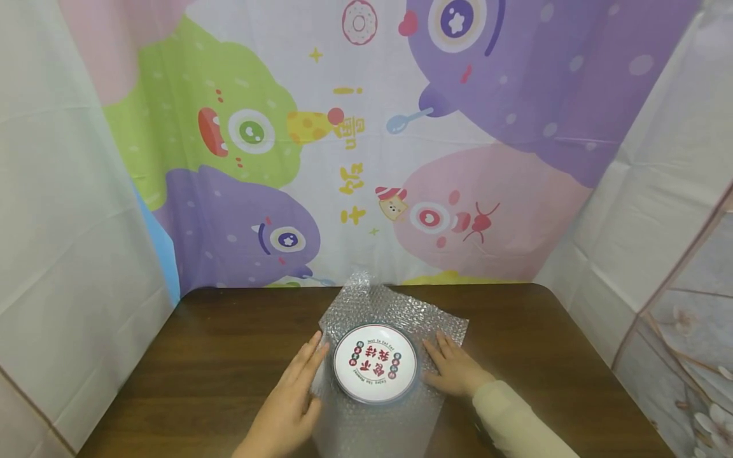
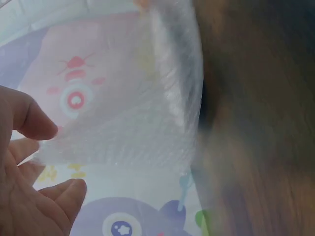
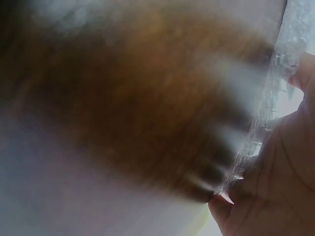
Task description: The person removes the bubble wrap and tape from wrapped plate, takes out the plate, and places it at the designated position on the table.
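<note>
A round white plate (image 1: 375, 364) with red characters and a dark rim lies face up on a sheet of clear bubble wrap (image 1: 375, 436). My left hand (image 1: 289, 397) is along the wrap's left edge, fingers extended, fingertips near its corner. On the other side, my right hand (image 1: 455, 369) rests with spread fingers on the wrap's right part, just beside the plate. The left wrist view shows the bubble wrap (image 2: 128, 118) in front of loosely bent fingers. In the right wrist view, fingertips meet the wrap's edge (image 3: 261, 118); much there is blurred.
The dark wooden table (image 1: 217, 356) extends to both sides of the wrap. Behind it hangs a cloth (image 1: 321, 146) printed with cartoon monsters. Pale curtains (image 1: 69, 210) flank the table, and a flower-patterned panel (image 1: 687, 343) is at the right.
</note>
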Available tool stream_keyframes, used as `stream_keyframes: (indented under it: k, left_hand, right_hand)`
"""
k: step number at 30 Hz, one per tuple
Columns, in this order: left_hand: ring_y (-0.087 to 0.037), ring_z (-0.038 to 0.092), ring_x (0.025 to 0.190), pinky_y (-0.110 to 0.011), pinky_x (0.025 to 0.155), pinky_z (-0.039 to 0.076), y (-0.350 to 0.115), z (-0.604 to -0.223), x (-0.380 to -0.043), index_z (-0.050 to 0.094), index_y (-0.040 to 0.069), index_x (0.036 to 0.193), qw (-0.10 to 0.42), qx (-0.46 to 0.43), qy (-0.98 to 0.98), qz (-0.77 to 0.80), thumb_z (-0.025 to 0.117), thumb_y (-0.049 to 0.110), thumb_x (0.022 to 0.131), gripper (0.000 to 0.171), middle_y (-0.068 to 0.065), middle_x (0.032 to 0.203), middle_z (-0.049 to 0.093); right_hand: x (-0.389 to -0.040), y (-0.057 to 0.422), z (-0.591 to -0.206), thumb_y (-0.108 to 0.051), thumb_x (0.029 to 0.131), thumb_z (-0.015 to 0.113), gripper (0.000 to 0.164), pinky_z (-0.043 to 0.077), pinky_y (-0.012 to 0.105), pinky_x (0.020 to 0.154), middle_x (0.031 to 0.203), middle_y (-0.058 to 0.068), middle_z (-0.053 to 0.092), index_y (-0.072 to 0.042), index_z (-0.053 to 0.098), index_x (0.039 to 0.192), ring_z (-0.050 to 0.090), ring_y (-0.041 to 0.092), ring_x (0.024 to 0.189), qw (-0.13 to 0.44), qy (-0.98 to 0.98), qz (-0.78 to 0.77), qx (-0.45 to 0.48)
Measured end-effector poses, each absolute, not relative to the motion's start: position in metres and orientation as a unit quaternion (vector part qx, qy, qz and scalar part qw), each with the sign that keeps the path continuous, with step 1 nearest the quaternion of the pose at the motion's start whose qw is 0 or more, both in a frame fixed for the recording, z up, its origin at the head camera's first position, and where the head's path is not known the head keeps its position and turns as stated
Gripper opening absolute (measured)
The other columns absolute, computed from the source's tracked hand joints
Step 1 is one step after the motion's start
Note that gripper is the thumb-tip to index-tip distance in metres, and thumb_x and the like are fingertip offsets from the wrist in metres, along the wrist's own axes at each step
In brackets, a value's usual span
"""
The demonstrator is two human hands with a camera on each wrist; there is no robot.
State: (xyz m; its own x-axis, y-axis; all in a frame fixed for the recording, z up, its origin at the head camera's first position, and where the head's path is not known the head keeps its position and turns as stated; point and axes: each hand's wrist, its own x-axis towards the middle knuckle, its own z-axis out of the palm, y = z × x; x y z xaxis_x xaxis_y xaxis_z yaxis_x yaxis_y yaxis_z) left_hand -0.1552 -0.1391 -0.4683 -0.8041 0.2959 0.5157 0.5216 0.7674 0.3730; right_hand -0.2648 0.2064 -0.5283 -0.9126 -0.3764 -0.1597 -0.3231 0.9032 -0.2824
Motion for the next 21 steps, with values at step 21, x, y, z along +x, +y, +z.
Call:
stream_keyframes:
  k: [21]
  left_hand:
    - [-0.047,0.043,0.134,-0.056,0.1,0.046,-0.171,-0.462,-0.159,0.066,0.004,0.121,0.228,-0.152,-0.945,-0.179,0.083,0.014,0.075,0.05,-0.017,0.145,0.051]
  right_hand:
    - [-0.261,0.206,-0.525,-0.056,0.095,0.05,0.081,0.018,0.057,0.12,0.161,0.027,0.011,-0.008,0.025,0.155,0.013,0.045,0.149,0.104,0.968,-0.132,-0.184]
